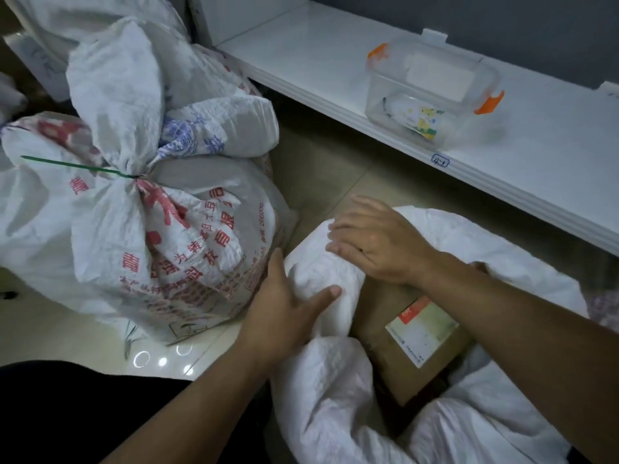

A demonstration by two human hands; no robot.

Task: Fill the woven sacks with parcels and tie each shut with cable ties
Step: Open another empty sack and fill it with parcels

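Sacking on the open woven sack (335, 396) at near right looked soft, light and crinkly, best gathered at its rolled rim, where the left hand (284, 306) and right hand (375, 242) rested with fingers spread. A stiff cardboard parcel (412, 339) lay inside. Left, a tied sack (160, 236) with a green cable tie (77, 166) crowded close; a clear box (432, 95) sat on the far shelf (301, 48).

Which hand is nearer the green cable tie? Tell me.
Left. The left hand rests on the open sack's edge beside the tied sack bearing the green cable tie; the right hand lies farther right.
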